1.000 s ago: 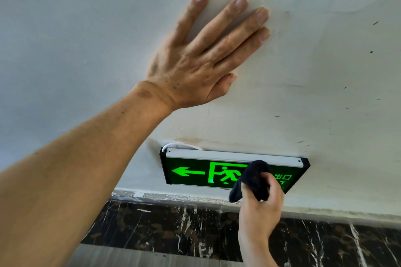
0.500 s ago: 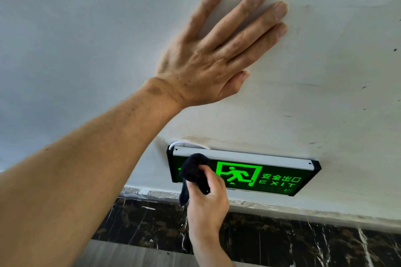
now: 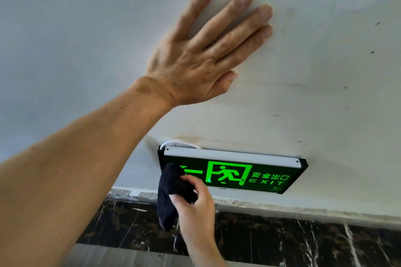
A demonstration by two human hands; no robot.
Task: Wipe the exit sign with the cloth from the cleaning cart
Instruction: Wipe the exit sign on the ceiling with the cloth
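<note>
A lit green exit sign (image 3: 256, 176) with a grey top rail is mounted low on the white wall. A dark cloth (image 3: 171, 191) is pressed against the sign's left end, covering part of the arrow. My right hand (image 3: 195, 204) is shut on the cloth, with a loose tail of fabric hanging below the sign. My left hand (image 3: 204, 54) lies flat on the wall above the sign, fingers spread, holding nothing.
The white wall (image 3: 325, 93) carries smudges and dark specks. Below the sign runs a black marble skirting (image 3: 282, 240) with white veins, then grey floor (image 3: 108, 256). A white cable (image 3: 173, 143) loops out behind the sign's top left corner.
My right hand has swept the cloth from the sign's middle-right to its left end. My left hand has stayed flat on the wall.
</note>
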